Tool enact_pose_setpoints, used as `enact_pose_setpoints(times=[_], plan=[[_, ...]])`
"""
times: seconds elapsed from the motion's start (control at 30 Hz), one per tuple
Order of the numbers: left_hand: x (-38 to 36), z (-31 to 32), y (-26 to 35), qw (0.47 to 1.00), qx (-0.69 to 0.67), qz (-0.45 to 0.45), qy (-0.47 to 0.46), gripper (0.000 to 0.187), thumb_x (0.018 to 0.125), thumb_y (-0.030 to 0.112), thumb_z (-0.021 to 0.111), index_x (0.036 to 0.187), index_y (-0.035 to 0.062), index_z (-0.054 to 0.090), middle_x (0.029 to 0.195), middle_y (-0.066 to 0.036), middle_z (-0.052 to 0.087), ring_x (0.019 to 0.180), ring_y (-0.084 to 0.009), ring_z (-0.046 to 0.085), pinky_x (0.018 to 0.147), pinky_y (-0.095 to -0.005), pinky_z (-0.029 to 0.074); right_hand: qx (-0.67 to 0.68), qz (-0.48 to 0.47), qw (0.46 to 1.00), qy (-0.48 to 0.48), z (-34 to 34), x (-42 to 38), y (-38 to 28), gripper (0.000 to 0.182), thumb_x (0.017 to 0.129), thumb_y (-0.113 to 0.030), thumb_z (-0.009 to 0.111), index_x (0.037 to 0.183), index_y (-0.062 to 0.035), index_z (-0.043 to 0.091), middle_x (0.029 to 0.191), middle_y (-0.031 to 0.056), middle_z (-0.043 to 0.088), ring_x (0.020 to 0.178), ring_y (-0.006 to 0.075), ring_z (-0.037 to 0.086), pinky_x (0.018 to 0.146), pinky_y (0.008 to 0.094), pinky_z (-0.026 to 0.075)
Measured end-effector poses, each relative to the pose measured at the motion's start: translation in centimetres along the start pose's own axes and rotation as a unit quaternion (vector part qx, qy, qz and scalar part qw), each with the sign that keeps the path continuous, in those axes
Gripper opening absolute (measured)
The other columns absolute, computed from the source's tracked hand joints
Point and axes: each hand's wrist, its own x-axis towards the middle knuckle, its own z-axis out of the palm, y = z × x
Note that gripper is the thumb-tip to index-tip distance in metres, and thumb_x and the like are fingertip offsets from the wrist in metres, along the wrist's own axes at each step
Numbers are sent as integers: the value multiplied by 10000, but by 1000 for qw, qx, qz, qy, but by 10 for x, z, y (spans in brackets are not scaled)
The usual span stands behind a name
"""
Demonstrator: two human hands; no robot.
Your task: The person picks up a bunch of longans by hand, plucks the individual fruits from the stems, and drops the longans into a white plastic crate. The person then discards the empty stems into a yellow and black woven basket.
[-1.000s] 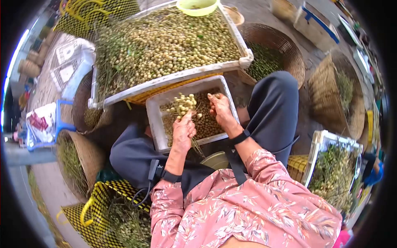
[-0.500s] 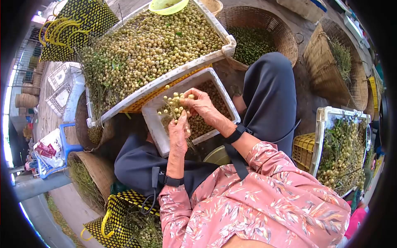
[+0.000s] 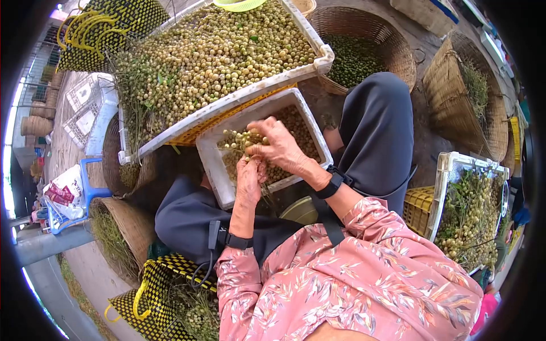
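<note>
My left hand is closed around the stems of a bunch of small round yellow-green fruit. Above it, my right hand reaches over the bunch with its fingers apart, slightly smeared by motion; what touches its fingertips is partly hidden. Both hands are over a white foam box with loose fruit inside. Just beyond lies a large white tray heaped with more loose fruit and thin stems along its left side.
A yellow-green basket sits on the heap. Wicker baskets stand around, one with small green fruit, another with stems. A white crate of fruit bunches is at right. A yellow-black woven bag lies at lower left, beside my bent legs.
My right hand's fingers have spread and lifted off the fruit they were pinching. My left hand still holds the bunch, which has shifted slightly. The view has moved a little.
</note>
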Motion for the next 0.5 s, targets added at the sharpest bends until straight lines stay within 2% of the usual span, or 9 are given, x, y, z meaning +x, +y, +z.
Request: enact_pose_setpoints(times=[0.07, 0.13, 0.17, 0.27, 0.3, 0.4, 0.43, 0.5], plan=[[2, -4, -6, 1000, 13, -2, 3, 108, 929, 182, 532, 829, 147, 511, 557, 71, 383, 434, -32, 298, 392, -187, 219, 67, 29, 997, -33, 6, 1, 15, 248, 763, -196, 693, 959, -64, 616, 864, 119, 552, 858, 288, 543, 790, 396, 449], [-2, 4, -3, 1000, 9, -22, 6, 100, 919, 188, 556, 835, 155, 513, 555, 76, 384, 436, -28, 310, 379, -184, 214, 111, 111, 988, -13, 6, 2, 26, 128, 789, -132, 655, 873, -44, 616, 806, 105, 555, 798, 267, 557, 739, 382, 461], [-2, 6, -2, 1000, 8, -26, 11, 100, 919, 189, 559, 835, 154, 514, 558, 77, 385, 438, -27, 315, 376, -183, 215, 73, 100, 992, -14, 6, 0, 31, 133, 805, -102, 663, 918, -46, 620, 841, 84, 518, 766, 224, 549, 679, 346, 458], [3, 0, -3, 1000, 2, -22, 9, 98, 924, 188, 556, 842, 148, 518, 568, 73, 400, 441, -25, 331, 375, -176, 224, -143, -36, 983, 105, -7, -1, 1, 147, 802, -112, 668, 917, -37, 617, 836, 92, 506, 753, 248, 543, 666, 345, 460], [3, -2, -2, 1000, 4, -13, 8, 91, 928, 176, 545, 845, 151, 519, 570, 69, 406, 437, -26, 327, 379, -175, 229, -52, 8, 998, 36, -10, 0, -4, 182, 791, -120, 675, 938, -35, 611, 852, 99, 509, 796, 277, 541, 704, 361, 458], [2, -2, 0, 999, 25, -1, 21, 92, 920, 165, 553, 839, 142, 515, 574, 64, 407, 431, -25, 324, 374, -177, 229, -44, -22, 997, -64, -2, -5, 7, 141, 793, -122, 639, 915, -56, 612, 861, 136, 509, 834, 335, 539, 711, 401, 463], [0, -4, 0, 999, 39, -3, 25, 100, 914, 172, 564, 835, 138, 512, 572, 67, 401, 428, -25, 320, 371, -178, 224, -31, -14, 997, -73, -2, -5, 11, 150, 773, -107, 639, 901, -33, 618, 804, 127, 547, 791, 282, 578, 681, 373, 478], [-3, -1, 1, 998, 50, -9, 40, 85, 899, 151, 568, 834, 126, 520, 568, 68, 397, 423, -26, 317, 368, -178, 217, 104, 85, 986, -94, -5, -2, 18, 145, 758, -94, 633, 874, -7, 617, 759, 102, 577, 721, 220, 593, 631, 341, 487]])
